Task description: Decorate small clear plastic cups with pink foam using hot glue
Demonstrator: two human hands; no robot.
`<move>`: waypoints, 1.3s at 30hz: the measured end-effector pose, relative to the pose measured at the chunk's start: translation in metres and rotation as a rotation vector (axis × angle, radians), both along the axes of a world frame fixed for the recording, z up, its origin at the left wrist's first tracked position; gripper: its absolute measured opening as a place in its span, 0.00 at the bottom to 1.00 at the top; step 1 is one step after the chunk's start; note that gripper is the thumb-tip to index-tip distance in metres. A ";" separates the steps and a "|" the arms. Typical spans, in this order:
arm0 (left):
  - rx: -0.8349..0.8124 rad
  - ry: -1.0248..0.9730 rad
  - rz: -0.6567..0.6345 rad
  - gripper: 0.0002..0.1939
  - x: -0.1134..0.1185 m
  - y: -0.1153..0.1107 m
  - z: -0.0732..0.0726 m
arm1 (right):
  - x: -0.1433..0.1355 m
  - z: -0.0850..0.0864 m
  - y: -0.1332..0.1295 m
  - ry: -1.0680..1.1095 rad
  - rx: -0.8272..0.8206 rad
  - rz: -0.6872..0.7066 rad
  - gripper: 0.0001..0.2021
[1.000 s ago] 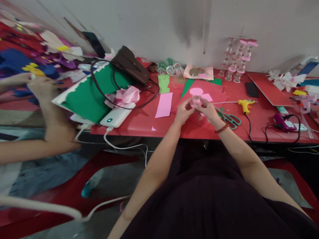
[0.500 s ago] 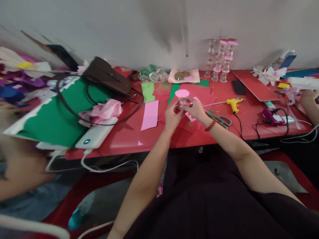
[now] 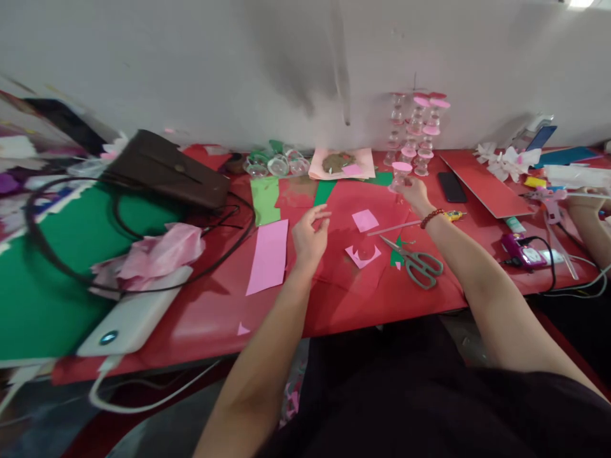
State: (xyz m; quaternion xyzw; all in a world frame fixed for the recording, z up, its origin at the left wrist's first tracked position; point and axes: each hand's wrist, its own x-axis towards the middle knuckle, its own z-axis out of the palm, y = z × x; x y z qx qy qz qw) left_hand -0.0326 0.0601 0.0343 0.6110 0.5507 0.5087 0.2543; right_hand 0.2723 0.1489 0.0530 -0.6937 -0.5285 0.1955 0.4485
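My right hand (image 3: 414, 193) grips a small clear cup piece (image 3: 397, 182) topped with a pink paper disc (image 3: 401, 167), just in front of several stacked clear cup columns (image 3: 416, 130) by the wall. My left hand (image 3: 310, 238) hovers over the red paper with its fingers apart, holding nothing. Between the hands lie a pink paper square (image 3: 365, 221) and a pink scrap with a curved cut-out (image 3: 356, 257). Grey-handled scissors (image 3: 422, 267) rest below my right forearm. A pink strip (image 3: 267, 257) is left of my left hand.
At left are a brown bag (image 3: 172, 170), pink cloth (image 3: 160, 257), a white power bank (image 3: 136, 318) and a green board (image 3: 57, 280). A phone (image 3: 451, 187), glue gun (image 3: 454, 216) and purple power socket (image 3: 522, 252) lie right; another person's hand (image 3: 585, 200) is far right.
My right hand has carried the disc-topped cup piece right and forward to the stacks. My left hand has let go and moved left. The view has shifted, and the paper scraps and scissors are uncovered.
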 end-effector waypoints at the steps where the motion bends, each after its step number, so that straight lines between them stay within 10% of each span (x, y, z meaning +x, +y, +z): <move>1: -0.003 0.005 0.018 0.20 -0.003 -0.001 -0.002 | 0.007 0.000 0.011 -0.011 -0.019 -0.043 0.20; 17: 0.176 0.434 0.039 0.15 -0.011 -0.025 0.004 | -0.015 0.007 0.113 -0.293 -0.240 -0.224 0.21; 39: 0.168 0.389 0.000 0.14 -0.010 -0.023 0.001 | -0.006 0.000 0.094 -0.187 -0.220 -0.232 0.14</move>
